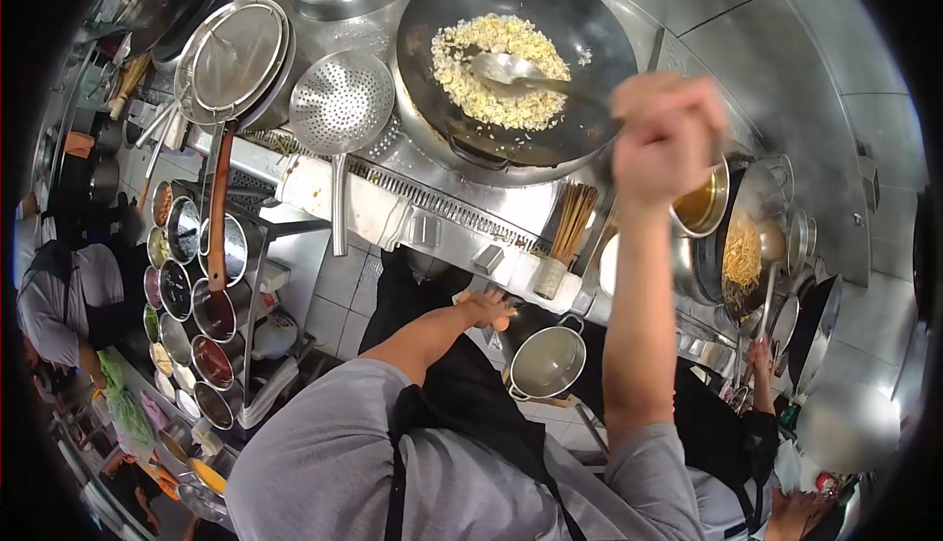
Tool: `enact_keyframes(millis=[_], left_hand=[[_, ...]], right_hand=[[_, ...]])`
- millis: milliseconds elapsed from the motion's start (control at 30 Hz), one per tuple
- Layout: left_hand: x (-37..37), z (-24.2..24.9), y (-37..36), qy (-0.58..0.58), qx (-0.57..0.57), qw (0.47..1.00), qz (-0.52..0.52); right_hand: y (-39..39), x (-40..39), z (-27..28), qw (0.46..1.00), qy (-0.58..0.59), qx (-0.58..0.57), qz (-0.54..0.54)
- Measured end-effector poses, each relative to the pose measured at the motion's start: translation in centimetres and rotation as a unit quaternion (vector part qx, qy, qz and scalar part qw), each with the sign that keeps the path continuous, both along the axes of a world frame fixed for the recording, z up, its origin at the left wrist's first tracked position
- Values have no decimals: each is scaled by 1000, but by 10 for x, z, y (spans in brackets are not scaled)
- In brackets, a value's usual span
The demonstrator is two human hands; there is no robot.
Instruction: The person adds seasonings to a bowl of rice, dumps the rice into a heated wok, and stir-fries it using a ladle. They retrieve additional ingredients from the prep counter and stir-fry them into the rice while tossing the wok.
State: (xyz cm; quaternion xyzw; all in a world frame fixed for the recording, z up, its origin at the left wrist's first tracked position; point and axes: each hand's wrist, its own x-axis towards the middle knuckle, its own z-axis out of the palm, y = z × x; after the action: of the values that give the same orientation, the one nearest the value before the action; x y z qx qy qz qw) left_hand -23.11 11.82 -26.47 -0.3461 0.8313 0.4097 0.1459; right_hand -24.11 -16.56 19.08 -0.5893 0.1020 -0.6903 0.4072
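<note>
A large dark wok (417, 30) sits on the range with fried rice (530, 40) spread in its middle, white grains mixed with yellow bits. The bowl of a metal ladle (506, 68) lies face down in the rice. Its handle runs right to my right hand (668, 133), a fist wrapped round it, raised over the wok's right rim and slightly blurred. Lower down, my left hand (484, 310) hangs by the range's front edge. Its fingers look loosely apart, with nothing visible in them.
Left of the wok lie a perforated strainer (342, 104) and mesh sieves (236, 59). A brush of bamboo sticks (573, 222) stands at the front ledge. Seasoning pots (211, 359) fill the left rack. At right, a co-worker's hand (758, 359) is by another wok with noodles (742, 251).
</note>
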Motion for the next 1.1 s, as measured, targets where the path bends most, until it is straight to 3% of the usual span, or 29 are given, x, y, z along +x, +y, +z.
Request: enact_keyframes(millis=[67,167,233,333,400,467,500,533,633,700,733,800,867,933,1000,1100], left_hand=[[-3,-8,0,-8,33,999,16],[-19,-25,-6,-45,57,997,-8],[-26,-13,-21,-59,72,995,-46],[-34,-2,-26,-58,142,988,35],[-21,47,-35,-55,148,987,-29],[-18,80,-43,-58,215,959,-174],[-2,97,-44,38,245,960,-127],[20,132,-47,73,253,964,-46],[65,206,-63,176,217,959,40],[89,274,-81,137,233,954,132],[99,279,-86,149,232,944,182],[120,304,-82,217,126,913,322],[142,309,-81,185,79,896,395],[162,330,-74,212,45,872,440],[178,345,-70,184,-22,862,472],[187,357,-90,132,-100,881,442]], right_hand=[[-16,-29,32,997,-15,47,52],[2,-27,64,996,-21,-36,85],[9,1,48,998,3,-68,-11],[4,21,-1,992,92,-43,-70],[-16,10,-8,999,41,30,11],[-30,0,33,996,-24,83,-15],[-28,-4,49,992,-58,112,-31],[-24,-3,59,994,-74,77,-25],[4,7,63,989,-144,-9,-19],[16,16,29,997,-60,-19,-48],[9,13,8,996,49,-56,-49],[-11,4,-15,984,174,-27,-39],[-14,-12,23,980,174,26,-92],[-9,-38,61,991,6,124,-50],[11,-80,90,989,-41,130,60],[33,-84,55,992,-81,62,-72]])
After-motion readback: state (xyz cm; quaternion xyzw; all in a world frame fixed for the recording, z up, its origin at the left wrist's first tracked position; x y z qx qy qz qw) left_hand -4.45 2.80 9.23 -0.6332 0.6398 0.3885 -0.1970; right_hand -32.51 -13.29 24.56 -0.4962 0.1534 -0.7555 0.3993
